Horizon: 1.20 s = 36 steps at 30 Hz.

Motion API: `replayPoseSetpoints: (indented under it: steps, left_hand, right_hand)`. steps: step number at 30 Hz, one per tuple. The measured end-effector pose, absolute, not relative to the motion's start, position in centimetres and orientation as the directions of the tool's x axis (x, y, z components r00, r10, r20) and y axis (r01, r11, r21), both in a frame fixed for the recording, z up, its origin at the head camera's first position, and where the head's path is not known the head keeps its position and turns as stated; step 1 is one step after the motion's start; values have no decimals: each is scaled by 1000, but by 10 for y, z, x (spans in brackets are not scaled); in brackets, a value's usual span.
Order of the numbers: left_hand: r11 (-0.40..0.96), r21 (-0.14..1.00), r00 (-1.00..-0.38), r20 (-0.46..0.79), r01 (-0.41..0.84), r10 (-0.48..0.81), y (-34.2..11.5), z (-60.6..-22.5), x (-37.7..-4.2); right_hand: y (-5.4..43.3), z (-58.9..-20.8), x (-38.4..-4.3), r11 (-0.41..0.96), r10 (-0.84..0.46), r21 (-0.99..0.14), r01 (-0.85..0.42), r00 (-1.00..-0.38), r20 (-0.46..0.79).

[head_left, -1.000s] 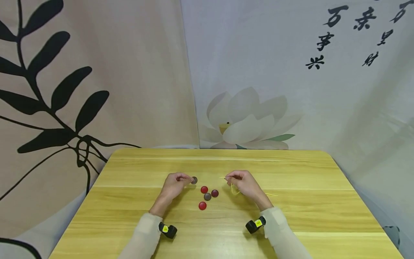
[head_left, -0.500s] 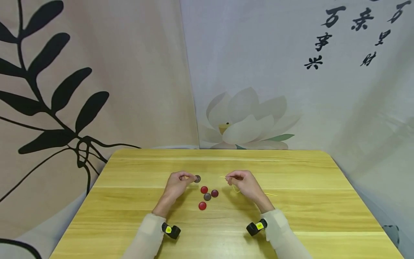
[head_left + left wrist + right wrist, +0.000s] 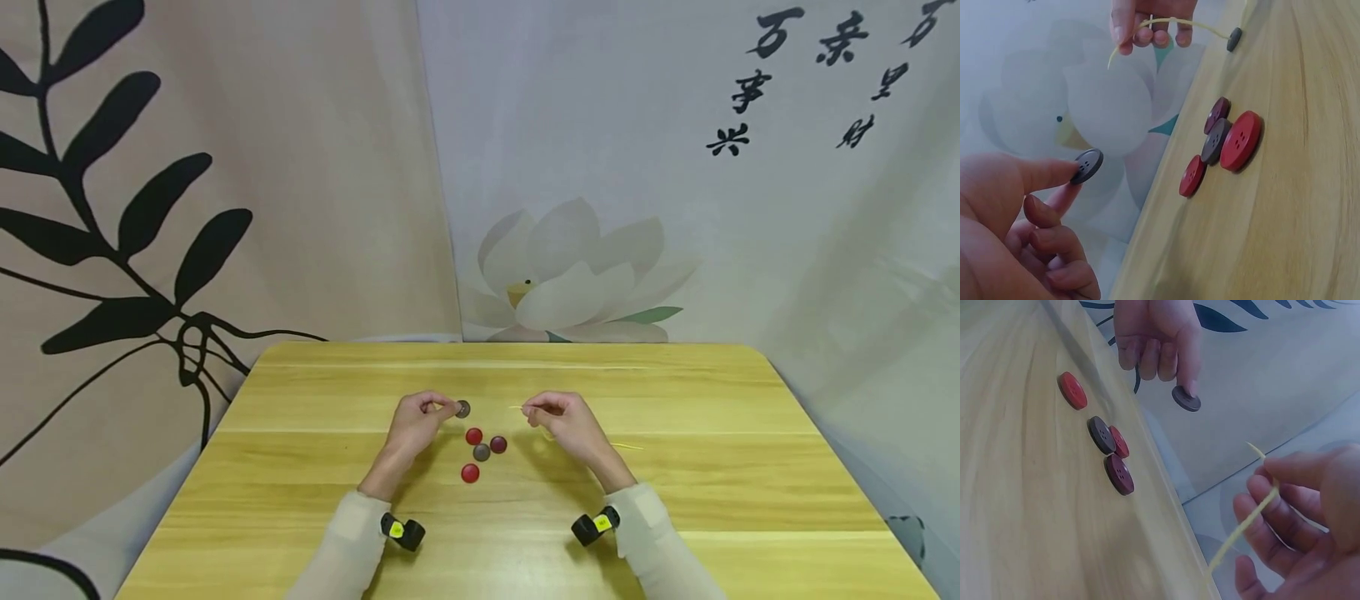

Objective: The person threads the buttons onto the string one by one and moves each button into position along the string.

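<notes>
Above the four loose buttons [image 3: 480, 452], the left hand [image 3: 413, 421] pinches a grey button [image 3: 462, 408]; the right hand [image 3: 566, 421] pinches yellow string [image 3: 1244, 528].

Head overlooks table [image 3: 675, 500]; wrist views close, facing.

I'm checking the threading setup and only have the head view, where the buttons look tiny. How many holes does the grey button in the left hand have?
Observer: The grey button shows four holes in the left wrist view.
Operator: How does the left hand hold it?
Observer: The left hand pinches it by its edge at the fingertips.
Operator: And the yellow string's tip?
Observer: The yellow string sticks out free past the right hand, apart from that button.
</notes>
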<state>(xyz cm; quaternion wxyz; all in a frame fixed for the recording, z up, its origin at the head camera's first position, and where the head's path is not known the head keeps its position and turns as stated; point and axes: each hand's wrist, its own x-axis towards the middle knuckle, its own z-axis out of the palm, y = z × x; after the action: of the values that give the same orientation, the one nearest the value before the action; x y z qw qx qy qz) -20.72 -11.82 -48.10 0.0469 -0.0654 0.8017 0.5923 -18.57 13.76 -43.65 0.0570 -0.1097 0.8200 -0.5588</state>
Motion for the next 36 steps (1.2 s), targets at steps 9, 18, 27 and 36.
replayPoseSetpoints:
  steps: [9, 18, 27, 36]
  left_hand:
    - [288, 945, -987, -137, -155, -83, -110, -474, -207]
    - [259, 957, -990, -115, -134, -86, -101, -473, -207]
    - [240, 963, -991, -103, -120, -81, -94, -471, -207]
    - [227, 967, -993, -98, -112, -73, -86, -469, -207]
  right_hand:
    - [139, -458, -196, 351, -241, -928, -122, -970, 36]
    - [141, -473, -201, 336, -235, -930, -150, -969, 72]
    - [141, -473, -200, 336, -231, -927, -167, -969, 91]
    - [138, -465, -195, 345, -216, -923, -169, -972, 97]
